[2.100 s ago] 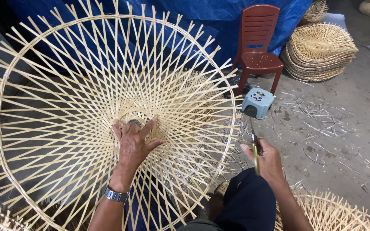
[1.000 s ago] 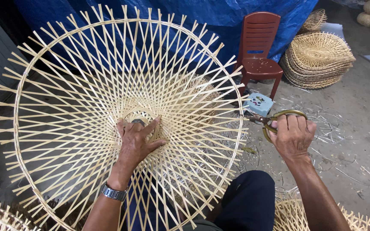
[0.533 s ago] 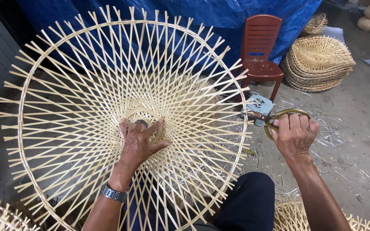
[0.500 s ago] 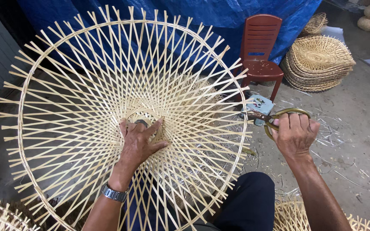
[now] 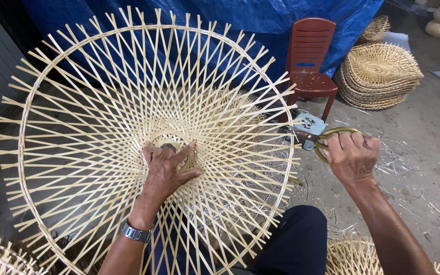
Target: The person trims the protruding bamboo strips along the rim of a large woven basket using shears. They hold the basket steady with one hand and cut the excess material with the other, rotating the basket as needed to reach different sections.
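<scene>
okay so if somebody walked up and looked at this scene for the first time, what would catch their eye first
The big round open-weave bamboo frame fills the left and middle of the view, its splayed strips radiating from a tight woven centre where the left hand presses flat. Just past its right rim, the right hand grips large shears pointed at the strip ends. Behind stand a red plastic chair and a stack of finished baskets against a blue tarp.
</scene>
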